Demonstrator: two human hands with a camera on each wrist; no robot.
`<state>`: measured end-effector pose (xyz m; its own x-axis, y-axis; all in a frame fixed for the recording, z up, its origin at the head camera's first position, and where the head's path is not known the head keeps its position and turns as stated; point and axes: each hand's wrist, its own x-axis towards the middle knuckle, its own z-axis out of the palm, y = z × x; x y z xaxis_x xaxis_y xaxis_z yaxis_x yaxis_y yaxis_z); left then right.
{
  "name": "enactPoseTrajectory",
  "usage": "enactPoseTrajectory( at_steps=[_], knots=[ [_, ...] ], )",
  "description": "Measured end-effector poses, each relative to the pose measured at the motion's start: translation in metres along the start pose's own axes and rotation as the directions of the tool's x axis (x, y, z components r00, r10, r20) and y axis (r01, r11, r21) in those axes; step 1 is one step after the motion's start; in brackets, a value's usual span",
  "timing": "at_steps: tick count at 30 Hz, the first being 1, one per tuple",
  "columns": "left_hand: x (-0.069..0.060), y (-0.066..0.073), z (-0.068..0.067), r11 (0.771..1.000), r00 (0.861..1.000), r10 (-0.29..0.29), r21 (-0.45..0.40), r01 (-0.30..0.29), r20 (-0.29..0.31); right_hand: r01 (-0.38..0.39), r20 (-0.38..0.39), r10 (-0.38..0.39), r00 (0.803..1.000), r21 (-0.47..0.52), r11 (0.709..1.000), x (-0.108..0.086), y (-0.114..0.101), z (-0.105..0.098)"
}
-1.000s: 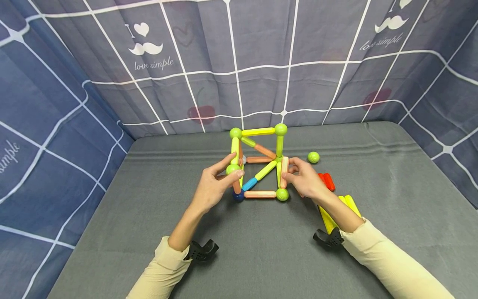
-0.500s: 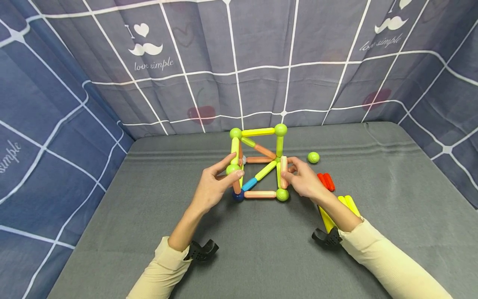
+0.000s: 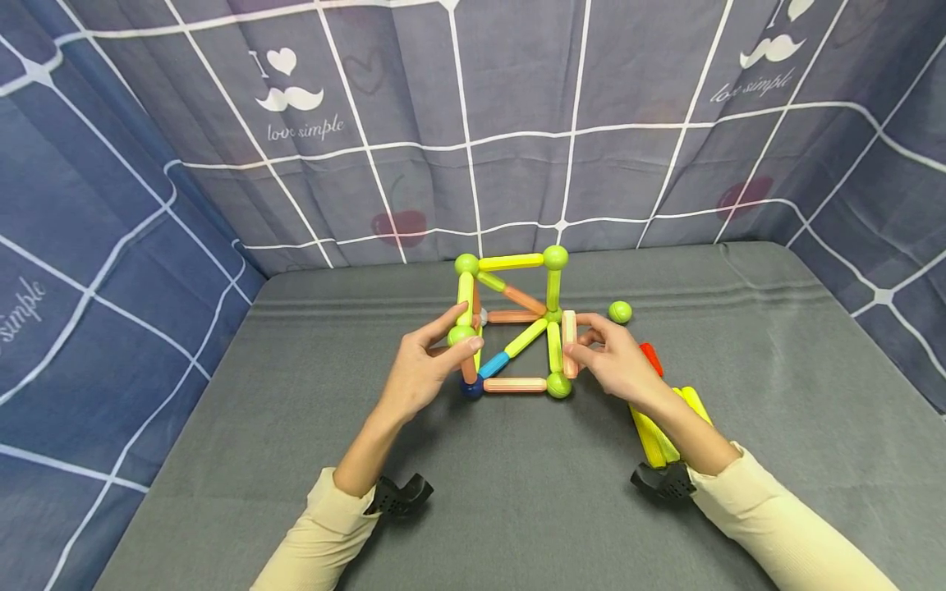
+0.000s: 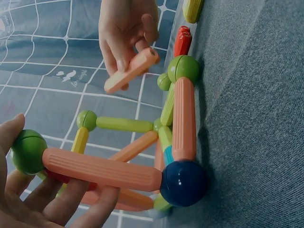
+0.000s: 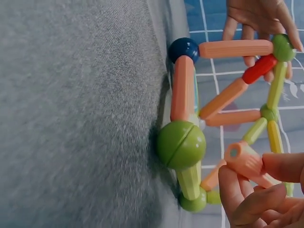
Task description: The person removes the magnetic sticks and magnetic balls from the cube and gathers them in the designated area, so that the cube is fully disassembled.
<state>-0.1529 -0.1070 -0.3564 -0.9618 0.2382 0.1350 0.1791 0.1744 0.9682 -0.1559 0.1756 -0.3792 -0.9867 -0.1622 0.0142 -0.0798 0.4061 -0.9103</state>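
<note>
A frame of rods and balls stands on the grey surface. My left hand grips its near left upper corner, at a green ball atop an upright orange rod; that rod meets a dark blue ball at the base. My right hand pinches a loose orange rod between thumb and fingers. In the right wrist view this rod hangs clear of the near right green ball. An orange rod joins the two near base balls.
A loose green ball lies right of the frame. Red rod pieces and several yellow rods lie by my right forearm, partly hidden. A checked curtain stands behind the grey surface.
My right hand has moved slightly right and down with the orange rod, away from above the near right ball. My left hand and the frame have stayed put.
</note>
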Motion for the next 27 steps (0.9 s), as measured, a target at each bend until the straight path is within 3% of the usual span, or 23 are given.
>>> enactPoseTrajectory(
  at_steps=[3, 9, 17, 27],
  knots=[
    [0.0, 0.0, 0.0, 1.0, 1.0, -0.001, 0.006, 0.001, -0.003, -0.016, 0.012, 0.016, 1.0, 0.021, 1.0, -0.008, 0.004, -0.008],
    [-0.001, 0.001, 0.0, 1.0, 1.0, -0.003, 0.003, 0.003, 0.0, 0.008, 0.026, -0.007, 1.0, -0.039, 0.999, -0.026, 0.017, -0.028],
    [-0.002, -0.001, 0.0, 1.0, 1.0, 0.015, -0.01, -0.015, 0.014, -0.007, 0.038, 0.007, 0.999, -0.008, 1.0, -0.057, 0.03, -0.061],
    [-0.002, -0.001, 0.001, 1.0, 1.0, 0.012, -0.016, -0.012, 0.013, -0.007, 0.012, 0.009, 1.0, -0.196, 0.981, -0.088, 0.048, -0.097]
  ],
)
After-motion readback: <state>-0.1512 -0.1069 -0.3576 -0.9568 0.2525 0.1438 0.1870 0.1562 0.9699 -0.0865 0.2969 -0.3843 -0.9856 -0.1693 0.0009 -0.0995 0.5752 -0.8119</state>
